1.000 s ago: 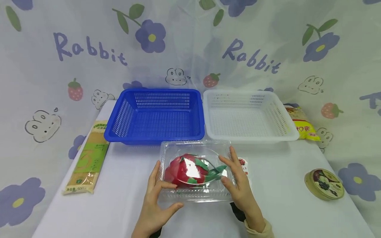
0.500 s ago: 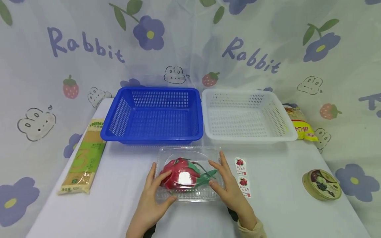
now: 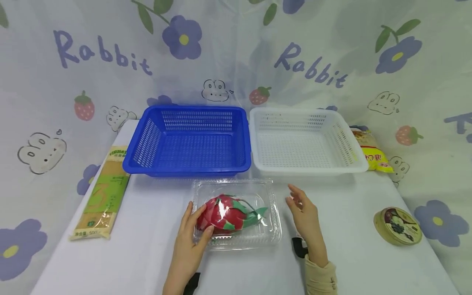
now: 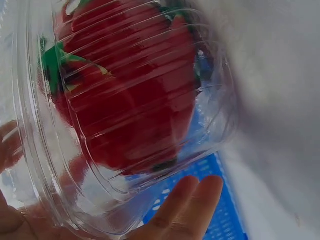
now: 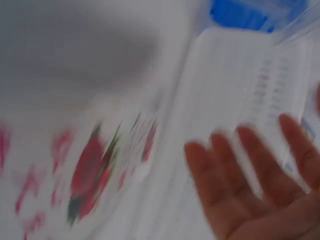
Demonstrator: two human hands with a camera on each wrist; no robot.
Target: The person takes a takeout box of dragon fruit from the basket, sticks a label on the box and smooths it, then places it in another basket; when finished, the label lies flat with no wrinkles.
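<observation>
In the head view, a clear plastic clamshell box (image 3: 274,219) lies front centre with a red dragon fruit (image 3: 225,215) with green tips inside. My left hand (image 3: 186,246) holds the box's left end, its thumb on the near side and fingers along the far side. The left wrist view shows the dragon fruit (image 4: 130,100) behind ribbed plastic and two fingers (image 4: 195,200) at the box. My right hand (image 3: 307,215) is apart from the box, to its right, fingers loosely spread. It hides printed dragon fruit stickers, which appear blurred as a sticker (image 5: 90,175) in the right wrist view.
Behind the box stand a blue basket (image 3: 186,169) and a white basket (image 3: 311,169), side by side. A noodle packet (image 3: 103,192) lies left, a yellow bag (image 3: 374,153) sits beyond the white basket, and a round tin (image 3: 398,226) stands right on the white table (image 3: 147,229).
My right hand has let go of the box and moved right, over the stickers. The left hand has closed further round the box's left end. The box itself has moved slightly left since the first frame.
</observation>
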